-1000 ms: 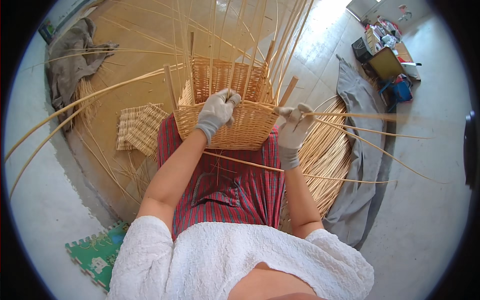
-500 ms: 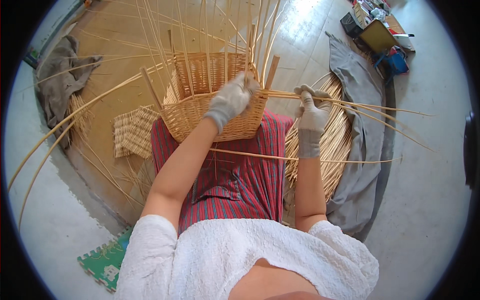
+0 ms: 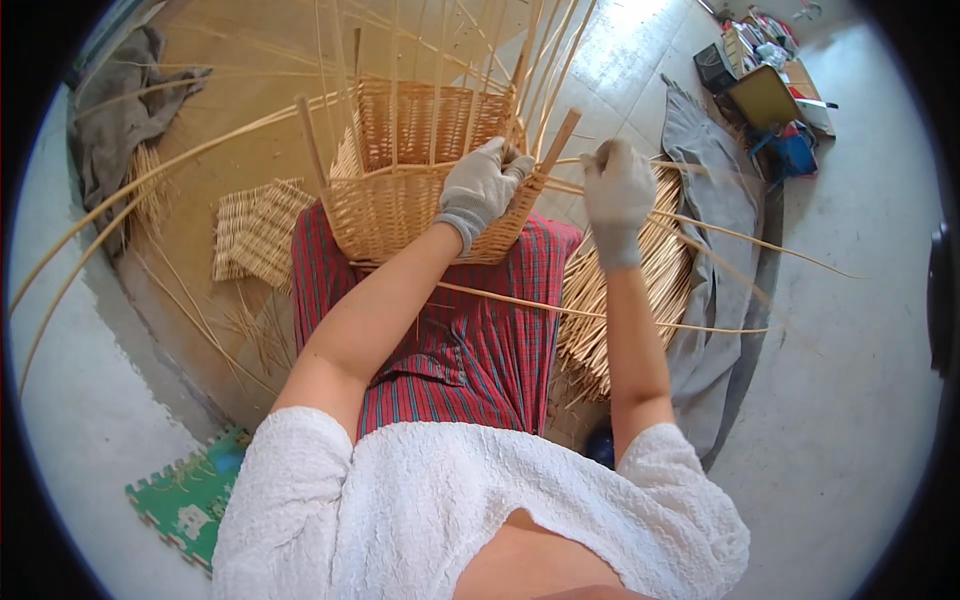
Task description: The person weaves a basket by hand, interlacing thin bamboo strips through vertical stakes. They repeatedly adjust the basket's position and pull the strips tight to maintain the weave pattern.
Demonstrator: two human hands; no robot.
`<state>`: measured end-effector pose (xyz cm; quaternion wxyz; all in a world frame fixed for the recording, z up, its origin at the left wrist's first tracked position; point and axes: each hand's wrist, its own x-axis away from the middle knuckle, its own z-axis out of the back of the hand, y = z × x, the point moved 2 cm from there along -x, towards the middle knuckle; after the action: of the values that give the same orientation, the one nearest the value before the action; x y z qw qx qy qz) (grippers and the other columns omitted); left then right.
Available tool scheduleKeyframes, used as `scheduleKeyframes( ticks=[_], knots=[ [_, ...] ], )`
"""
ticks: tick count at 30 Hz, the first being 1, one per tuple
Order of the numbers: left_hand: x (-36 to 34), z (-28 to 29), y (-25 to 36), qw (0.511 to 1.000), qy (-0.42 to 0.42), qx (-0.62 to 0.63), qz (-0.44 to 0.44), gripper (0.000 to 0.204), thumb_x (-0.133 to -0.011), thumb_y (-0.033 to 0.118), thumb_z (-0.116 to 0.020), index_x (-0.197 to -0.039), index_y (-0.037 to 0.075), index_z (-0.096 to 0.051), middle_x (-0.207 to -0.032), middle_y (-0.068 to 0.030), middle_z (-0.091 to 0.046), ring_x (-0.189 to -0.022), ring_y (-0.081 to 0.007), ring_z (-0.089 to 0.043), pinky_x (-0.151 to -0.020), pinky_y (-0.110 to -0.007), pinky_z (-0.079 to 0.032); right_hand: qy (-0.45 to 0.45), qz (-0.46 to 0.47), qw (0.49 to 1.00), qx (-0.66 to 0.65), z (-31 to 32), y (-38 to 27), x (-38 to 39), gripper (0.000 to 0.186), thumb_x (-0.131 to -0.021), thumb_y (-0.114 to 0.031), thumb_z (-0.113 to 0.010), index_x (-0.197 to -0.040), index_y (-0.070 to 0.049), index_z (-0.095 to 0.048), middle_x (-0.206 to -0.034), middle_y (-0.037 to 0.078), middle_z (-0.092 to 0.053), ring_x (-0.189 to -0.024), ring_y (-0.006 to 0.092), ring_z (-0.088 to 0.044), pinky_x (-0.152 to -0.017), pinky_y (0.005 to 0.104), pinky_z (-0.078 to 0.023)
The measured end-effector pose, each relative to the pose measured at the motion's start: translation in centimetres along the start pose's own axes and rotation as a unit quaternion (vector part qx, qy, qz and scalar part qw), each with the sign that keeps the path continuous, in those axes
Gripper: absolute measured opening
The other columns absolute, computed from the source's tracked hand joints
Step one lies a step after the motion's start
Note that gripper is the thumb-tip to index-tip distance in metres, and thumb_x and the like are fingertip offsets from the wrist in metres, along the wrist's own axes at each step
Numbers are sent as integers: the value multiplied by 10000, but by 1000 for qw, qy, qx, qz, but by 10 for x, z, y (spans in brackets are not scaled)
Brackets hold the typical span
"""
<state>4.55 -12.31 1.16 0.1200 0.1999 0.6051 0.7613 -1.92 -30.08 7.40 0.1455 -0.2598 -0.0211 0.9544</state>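
Note:
A half-woven wicker basket (image 3: 400, 215) rests on my lap over a red striped cloth (image 3: 480, 330), its tall thin stakes rising from the far side and right corner. My left hand (image 3: 482, 187), in a grey-white glove, is closed on the basket's rim near the right front corner, thumb on top. To the right of that corner, my gloved right hand (image 3: 618, 190) is closed around the wicker rods (image 3: 760, 242) that run out from the weave. Its fingertips are partly hidden. Beside the basket, a wooden corner post (image 3: 560, 140) leans outward.
Long rods (image 3: 150, 185) arc out to the left. A bundle of cut rods (image 3: 595, 340) lies under my right forearm, next to a grey cloth (image 3: 710, 300). Woven panels (image 3: 260, 230) and another grey cloth (image 3: 125, 120) lie at left. Boxes and tools (image 3: 765, 95) stand far right.
My left hand has shifted slightly right and now clasps the rim at the corner. My right hand has risen and turned, its fingers now closed, and the rods beside it have swung.

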Motion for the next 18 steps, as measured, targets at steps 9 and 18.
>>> scheduleKeyframes(
  ticks=[9,18],
  knots=[
    [143,61,-83,887,0,-376,-267,365,-983,131,-602,-1347,158,-606,-1169,-109,-678,-982,-296,-675,-959,-392,-532,-317,107,933,-134,-30,-56,195,302,-855,-252,-760,-1134,-185,-668,-968,59,-754,-846,307,-724,-762,441,-549],
    [153,130,-73,884,67,-423,-188,263,-933,68,-597,-1137,167,-730,-847,-28,-683,-858,-236,-660,-868,-377,-479,-403,-168,705,-559,22,-97,185,316,-956,-86,-685,-1269,-89,-647,-1146,111,-721,-1036,225,-694,-857,347,-563]
  ],
)
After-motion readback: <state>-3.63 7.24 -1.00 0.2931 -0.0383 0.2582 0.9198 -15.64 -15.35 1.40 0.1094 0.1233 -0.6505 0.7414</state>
